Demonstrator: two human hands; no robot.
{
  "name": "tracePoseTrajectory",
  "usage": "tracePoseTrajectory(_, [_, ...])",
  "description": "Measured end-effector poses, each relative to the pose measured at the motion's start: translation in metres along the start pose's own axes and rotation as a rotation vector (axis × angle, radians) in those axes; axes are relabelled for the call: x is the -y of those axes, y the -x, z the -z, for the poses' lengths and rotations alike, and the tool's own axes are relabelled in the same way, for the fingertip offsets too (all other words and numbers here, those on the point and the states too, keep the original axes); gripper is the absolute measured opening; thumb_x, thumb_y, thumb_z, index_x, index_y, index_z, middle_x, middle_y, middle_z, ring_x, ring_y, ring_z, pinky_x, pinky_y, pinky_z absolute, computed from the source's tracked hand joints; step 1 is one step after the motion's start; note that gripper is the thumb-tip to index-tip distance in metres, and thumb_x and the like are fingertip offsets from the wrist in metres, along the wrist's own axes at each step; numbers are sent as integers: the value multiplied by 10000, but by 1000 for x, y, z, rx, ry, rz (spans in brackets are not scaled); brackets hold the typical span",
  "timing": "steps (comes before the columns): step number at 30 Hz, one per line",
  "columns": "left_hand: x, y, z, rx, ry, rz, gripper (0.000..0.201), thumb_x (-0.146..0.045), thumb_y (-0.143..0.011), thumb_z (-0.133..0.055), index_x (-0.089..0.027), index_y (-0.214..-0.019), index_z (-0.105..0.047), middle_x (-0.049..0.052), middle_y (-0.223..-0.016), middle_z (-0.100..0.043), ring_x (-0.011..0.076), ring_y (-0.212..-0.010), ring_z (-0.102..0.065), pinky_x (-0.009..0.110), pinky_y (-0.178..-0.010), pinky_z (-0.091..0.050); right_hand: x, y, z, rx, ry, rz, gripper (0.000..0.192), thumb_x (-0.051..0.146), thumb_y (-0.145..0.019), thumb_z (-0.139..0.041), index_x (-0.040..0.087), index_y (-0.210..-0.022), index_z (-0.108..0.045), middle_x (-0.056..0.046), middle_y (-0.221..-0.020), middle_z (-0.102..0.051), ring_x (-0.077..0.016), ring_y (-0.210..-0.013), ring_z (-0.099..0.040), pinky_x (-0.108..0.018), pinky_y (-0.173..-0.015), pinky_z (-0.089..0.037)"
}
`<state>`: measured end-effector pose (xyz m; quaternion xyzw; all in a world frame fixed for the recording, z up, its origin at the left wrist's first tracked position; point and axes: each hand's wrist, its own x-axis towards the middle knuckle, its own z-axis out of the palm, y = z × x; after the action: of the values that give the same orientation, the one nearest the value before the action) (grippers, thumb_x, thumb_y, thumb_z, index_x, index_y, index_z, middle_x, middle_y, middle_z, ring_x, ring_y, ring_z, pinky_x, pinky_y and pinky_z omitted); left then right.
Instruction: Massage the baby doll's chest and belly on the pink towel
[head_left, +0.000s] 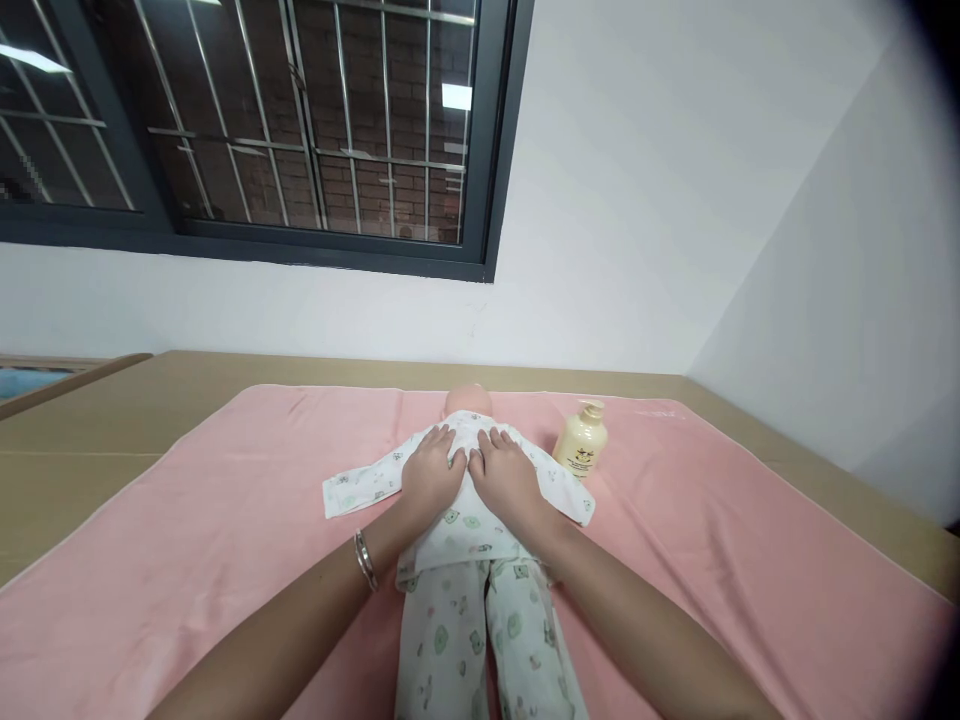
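A baby doll (468, 402) lies face up on a pink blanket (225, 520), dressed in a white printed shirt (457, 525) and matching trousers (480, 640). My left hand (431, 472) rests flat on the left side of the doll's chest, fingers spread. My right hand (506, 474) lies flat beside it on the right side of the chest, thumbs nearly touching. Neither hand grips anything. A silver bracelet (365, 560) sits on my left wrist. The doll's sleeves spread out to both sides.
A cream lotion bottle (580, 440) with a pump top stands on the blanket just right of the doll's shoulder. The blanket covers a tan surface (90, 420) set against a white wall. A dark barred window (262, 120) is above left.
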<state>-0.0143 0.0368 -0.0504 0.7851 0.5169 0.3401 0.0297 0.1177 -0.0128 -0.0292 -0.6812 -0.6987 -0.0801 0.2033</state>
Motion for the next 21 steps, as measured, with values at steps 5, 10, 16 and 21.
tracePoseTrajectory(5, [13, -10, -9, 32, 28, -65, 450, -286, -900, -434, -144, -1316, -532, 102, -1399, -533, 268, -1350, -417, 457, -1129, -331, 12, 11, 1, -9, 105, 30, 492, 294, -956, -338, 42, -1348, -494, -223, -1344, -530, -310, -1269, -466, -413, -1061, -326])
tracePoseTrajectory(10, [5, -7, -4, 43, -16, -94, 428, -265, -918, -405, -118, -1292, -554, 131, -1388, -537, 274, -1335, -433, 462, -1125, -338, 6, 5, 1, 39, 37, 20, 517, 329, -964, -345, 65, -1399, -440, -222, -1411, -465, -312, -1328, -408, -428, -1090, -282])
tracePoseTrajectory(16, [-16, 9, 5, 11, -141, -133, 366, -183, -918, -382, -141, -1167, -647, 121, -1283, -625, 260, -1229, -554, 417, -1048, -439, -18, -18, -3, 97, -131, 9, 539, 379, -983, -312, 100, -1439, -379, -162, -1490, -385, -277, -1390, -314, -434, -1115, -236])
tracePoseTrajectory(21, [-23, 18, 6, -40, -133, -100, 360, -170, -908, -387, -170, -1144, -660, 94, -1259, -645, 244, -1192, -587, 398, -986, -490, -15, -16, -6, 59, -146, -7, 534, 340, -983, -290, 63, -1430, -384, -159, -1483, -396, -272, -1385, -320, -439, -1128, -211])
